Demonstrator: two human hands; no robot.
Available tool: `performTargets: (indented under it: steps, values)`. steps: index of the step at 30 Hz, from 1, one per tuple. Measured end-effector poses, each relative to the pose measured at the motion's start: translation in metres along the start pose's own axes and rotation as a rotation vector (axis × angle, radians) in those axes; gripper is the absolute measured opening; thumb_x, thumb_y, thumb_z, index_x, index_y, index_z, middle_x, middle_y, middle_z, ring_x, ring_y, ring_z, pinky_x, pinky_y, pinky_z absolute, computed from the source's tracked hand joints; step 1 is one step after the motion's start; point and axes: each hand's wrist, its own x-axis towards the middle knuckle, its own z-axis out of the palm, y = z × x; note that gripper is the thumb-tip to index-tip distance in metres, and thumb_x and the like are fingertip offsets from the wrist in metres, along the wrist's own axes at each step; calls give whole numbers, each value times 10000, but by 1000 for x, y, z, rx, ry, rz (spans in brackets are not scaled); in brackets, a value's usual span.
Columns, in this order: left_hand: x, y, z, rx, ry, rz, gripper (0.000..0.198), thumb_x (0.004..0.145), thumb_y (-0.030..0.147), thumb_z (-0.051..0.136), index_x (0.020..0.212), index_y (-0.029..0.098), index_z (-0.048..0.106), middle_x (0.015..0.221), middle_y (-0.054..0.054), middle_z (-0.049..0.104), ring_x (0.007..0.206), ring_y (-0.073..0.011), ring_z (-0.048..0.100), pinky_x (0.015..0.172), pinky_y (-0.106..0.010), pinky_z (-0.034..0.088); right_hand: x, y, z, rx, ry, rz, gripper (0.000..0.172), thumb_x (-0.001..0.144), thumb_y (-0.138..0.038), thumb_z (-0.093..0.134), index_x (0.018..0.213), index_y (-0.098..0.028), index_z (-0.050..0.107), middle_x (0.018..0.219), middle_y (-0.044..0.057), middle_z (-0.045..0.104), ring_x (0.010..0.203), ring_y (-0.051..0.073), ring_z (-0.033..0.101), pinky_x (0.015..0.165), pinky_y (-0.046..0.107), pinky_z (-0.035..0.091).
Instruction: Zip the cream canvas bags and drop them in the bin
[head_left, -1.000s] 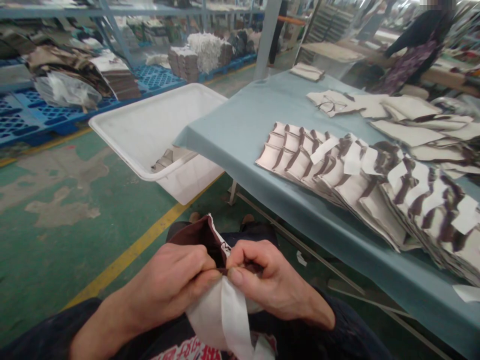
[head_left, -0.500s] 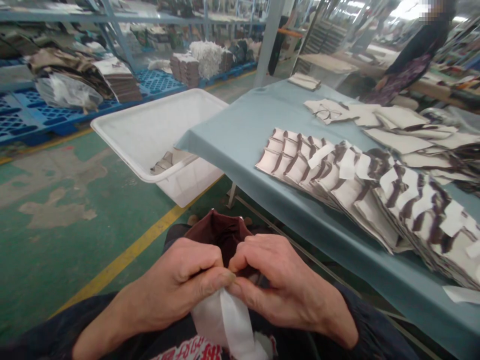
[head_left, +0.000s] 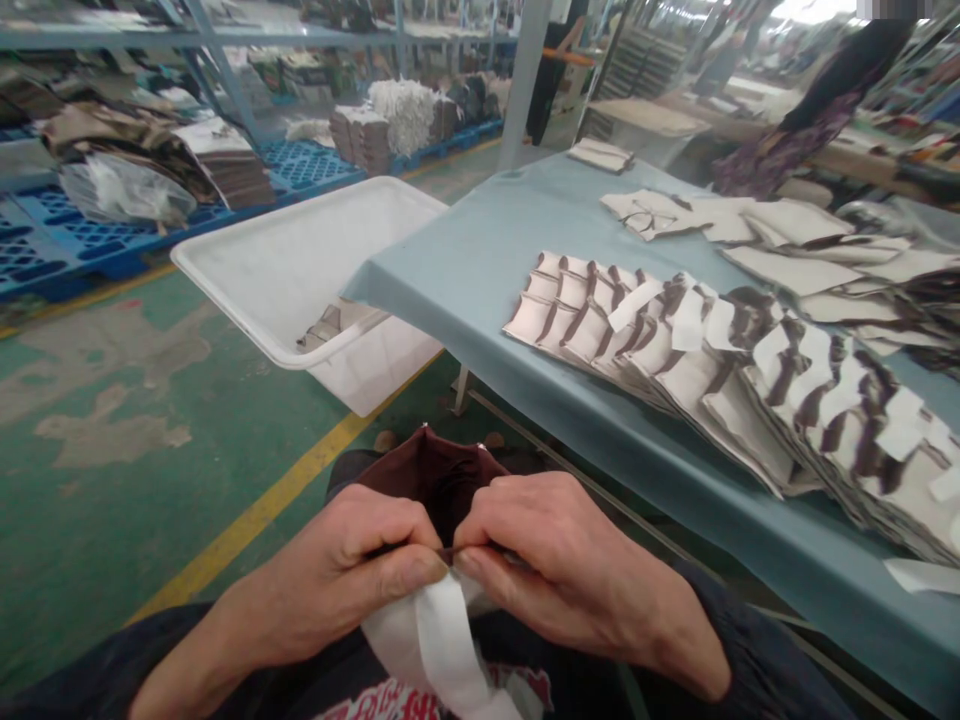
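Observation:
My left hand [head_left: 352, 570] and my right hand [head_left: 555, 565] meet over my lap, thumbs and forefingers pinched together on a small fabric pouch [head_left: 439, 480]. The pouch is dark maroon on its upper, opened part and white below, with a white strap [head_left: 442, 650] hanging down between my wrists. Both hands grip its edge close together, knuckles nearly touching.
A table with a blue-grey cover [head_left: 480, 260] stands to the right, bearing overlapping rows of white-and-maroon pouches [head_left: 720, 360]. A white plastic tub [head_left: 300, 270] sits left of it on the green floor with a yellow line [head_left: 247, 520]. Another person [head_left: 802, 120] works at the far right.
The pouch has been turned and spread so its maroon inside faces me; my hands have drawn closer together on its edge. The view shifted slightly.

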Motion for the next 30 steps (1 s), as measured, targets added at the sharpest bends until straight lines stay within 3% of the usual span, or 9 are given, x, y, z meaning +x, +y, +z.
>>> performTargets:
  steps: [4,8,10,16,18,21,25,30]
  values:
    - [2,11,-6,222,-93,-6,272,1056,224,557,784,211,572,662,92,545,580,-86,509,584,-237,342,-2,-6,-1,-138,-5,-44,309,1083,-176,482,864,-149,699,740,14,686,639,147,566,633,306,397]
    - [4,22,-4,446,-145,35,277,998,166,506,728,220,474,656,70,526,582,-115,512,576,-302,312,-4,-11,0,-285,-62,-45,348,1083,-149,452,829,-161,689,749,23,696,641,169,552,633,344,383]
    - [5,25,2,463,-88,49,290,970,127,463,702,227,417,623,74,466,546,-115,460,561,-307,300,-4,-8,2,-238,-47,-47,379,1120,-180,426,841,-165,682,747,20,696,642,166,544,633,338,387]
    - [3,23,31,207,168,-17,291,922,120,373,661,227,303,557,85,335,476,-88,378,499,-225,320,-5,15,21,184,145,-60,512,1197,-458,347,822,-210,593,733,-4,684,648,133,553,659,290,414]
    - [-4,19,39,203,220,-32,287,908,116,384,651,221,311,546,85,354,481,-89,376,513,-226,325,-9,21,26,233,175,-52,497,1183,-478,406,806,-215,594,711,-12,674,644,130,558,650,287,408]
    - [-18,12,44,186,210,-38,289,914,138,434,673,219,295,561,88,357,501,-98,352,543,-248,309,-15,33,24,191,231,-26,489,1095,-577,589,765,-217,616,689,-15,670,662,141,576,666,299,415]
    - [-29,4,38,162,174,-40,342,958,211,491,712,230,254,600,88,306,514,-110,327,546,-274,276,-20,52,13,87,247,61,585,1028,-741,567,787,-215,652,763,20,712,740,178,621,753,345,449]
    - [-31,2,12,272,185,14,404,1045,218,494,690,222,303,601,87,299,481,-94,368,516,-269,269,-22,55,4,51,194,70,420,1039,-597,650,880,-210,686,830,41,732,789,191,627,732,332,467]
